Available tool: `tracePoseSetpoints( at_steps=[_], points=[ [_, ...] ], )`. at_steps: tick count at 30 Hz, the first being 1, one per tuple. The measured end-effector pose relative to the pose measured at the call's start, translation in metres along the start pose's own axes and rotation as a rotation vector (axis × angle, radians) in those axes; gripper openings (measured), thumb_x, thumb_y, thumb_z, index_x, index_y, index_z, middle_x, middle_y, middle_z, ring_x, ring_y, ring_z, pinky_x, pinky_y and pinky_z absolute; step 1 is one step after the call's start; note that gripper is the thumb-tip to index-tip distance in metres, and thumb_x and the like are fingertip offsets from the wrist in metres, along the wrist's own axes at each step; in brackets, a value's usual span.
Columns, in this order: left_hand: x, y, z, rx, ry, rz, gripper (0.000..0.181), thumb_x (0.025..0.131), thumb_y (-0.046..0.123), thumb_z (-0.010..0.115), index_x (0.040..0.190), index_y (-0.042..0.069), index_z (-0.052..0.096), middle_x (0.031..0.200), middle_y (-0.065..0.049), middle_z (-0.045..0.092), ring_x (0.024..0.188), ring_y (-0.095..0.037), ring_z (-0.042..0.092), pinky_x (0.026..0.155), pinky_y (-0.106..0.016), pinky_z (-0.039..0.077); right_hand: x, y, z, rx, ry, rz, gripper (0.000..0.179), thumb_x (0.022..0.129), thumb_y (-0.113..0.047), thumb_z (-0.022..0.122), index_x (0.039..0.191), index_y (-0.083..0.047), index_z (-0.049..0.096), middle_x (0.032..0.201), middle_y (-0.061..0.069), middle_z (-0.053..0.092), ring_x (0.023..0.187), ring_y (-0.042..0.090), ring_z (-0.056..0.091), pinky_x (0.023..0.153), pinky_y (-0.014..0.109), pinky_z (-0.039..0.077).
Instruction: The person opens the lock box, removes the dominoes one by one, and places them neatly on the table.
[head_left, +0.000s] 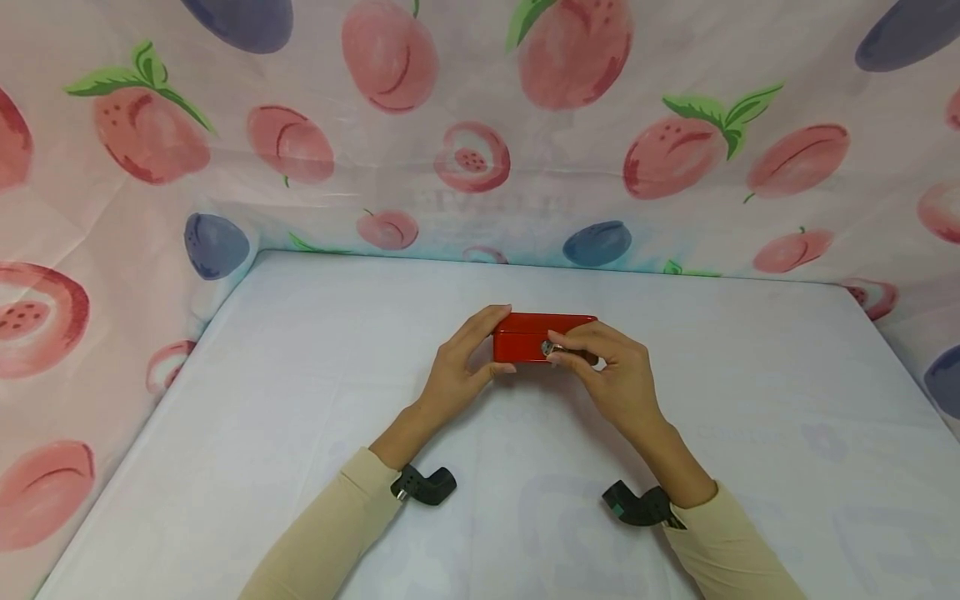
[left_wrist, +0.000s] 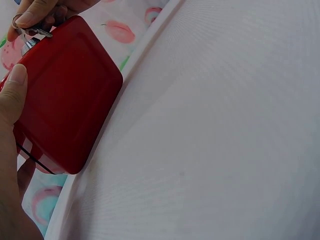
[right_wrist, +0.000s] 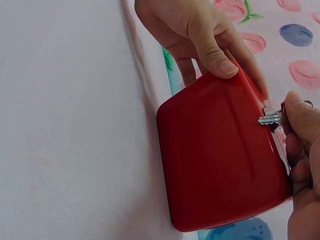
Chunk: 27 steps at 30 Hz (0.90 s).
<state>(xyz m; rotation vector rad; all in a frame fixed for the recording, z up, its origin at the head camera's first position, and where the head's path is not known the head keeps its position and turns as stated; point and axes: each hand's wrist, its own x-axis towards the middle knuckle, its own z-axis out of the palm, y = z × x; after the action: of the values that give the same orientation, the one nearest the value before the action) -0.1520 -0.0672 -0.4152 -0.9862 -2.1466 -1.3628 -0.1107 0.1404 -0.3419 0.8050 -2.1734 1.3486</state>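
A small red metal box (head_left: 517, 346) stands on the white-covered table, its lock side toward me. My left hand (head_left: 452, 367) grips its left end, the thumb across the near edge and the other fingers behind. My right hand (head_left: 621, 379) pinches a key at the lock between thumb and fingers. A silver lock (left_wrist: 30, 46) protrudes from the box's side in the left wrist view. In the right wrist view a toothed key (right_wrist: 271, 120) shows beside the lock, with part of a ring behind the thumb. The pinching fingers hide the rest of the keys.
White cloth covers the table (head_left: 300, 350). A curtain (head_left: 525, 225) printed with peaches and blue fruit hangs along its back edge and sides. A black wrist camera (head_left: 423, 485) sits at the left cuff, another camera (head_left: 636, 505) at the right cuff.
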Motion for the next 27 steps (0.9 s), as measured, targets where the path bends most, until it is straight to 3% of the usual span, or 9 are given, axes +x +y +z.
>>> tracePoseSetpoints(
  at_steps=[9, 20, 27],
  points=[
    [0.000, 0.001, 0.000, 0.008, -0.007, -0.010, 0.073, 0.073, 0.015, 0.072, 0.136, 0.012, 0.037, 0.137, -0.002, 0.037, 0.123, -0.017, 0.036, 0.098, -0.031, 0.034, -0.008, 0.029, 0.002, -0.006, -0.010, 0.024, 0.035, 0.067, -0.004, 0.075, 0.100, -0.013, 0.070, 0.086, -0.007, 0.063, 0.071, 0.009, 0.054, 0.056, 0.018, 0.044],
    [0.001, 0.002, -0.001, 0.001, 0.000, 0.002, 0.072, 0.072, 0.015, 0.073, 0.135, 0.008, 0.038, 0.136, -0.006, 0.038, 0.122, -0.019, 0.037, 0.098, -0.032, 0.035, 0.000, 0.002, 0.000, -0.017, -0.001, -0.007, 0.032, 0.063, 0.008, 0.074, 0.094, 0.001, 0.069, 0.082, 0.006, 0.064, 0.067, 0.014, 0.052, 0.054, 0.016, 0.041],
    [0.001, 0.002, 0.000, 0.007, -0.003, -0.004, 0.072, 0.072, 0.015, 0.073, 0.135, 0.009, 0.037, 0.136, -0.006, 0.038, 0.122, -0.018, 0.038, 0.097, -0.031, 0.036, -0.005, 0.019, 0.001, -0.052, -0.010, 0.007, 0.033, 0.066, 0.000, 0.075, 0.097, -0.010, 0.071, 0.085, -0.003, 0.064, 0.069, 0.009, 0.051, 0.055, 0.017, 0.041]
  ],
)
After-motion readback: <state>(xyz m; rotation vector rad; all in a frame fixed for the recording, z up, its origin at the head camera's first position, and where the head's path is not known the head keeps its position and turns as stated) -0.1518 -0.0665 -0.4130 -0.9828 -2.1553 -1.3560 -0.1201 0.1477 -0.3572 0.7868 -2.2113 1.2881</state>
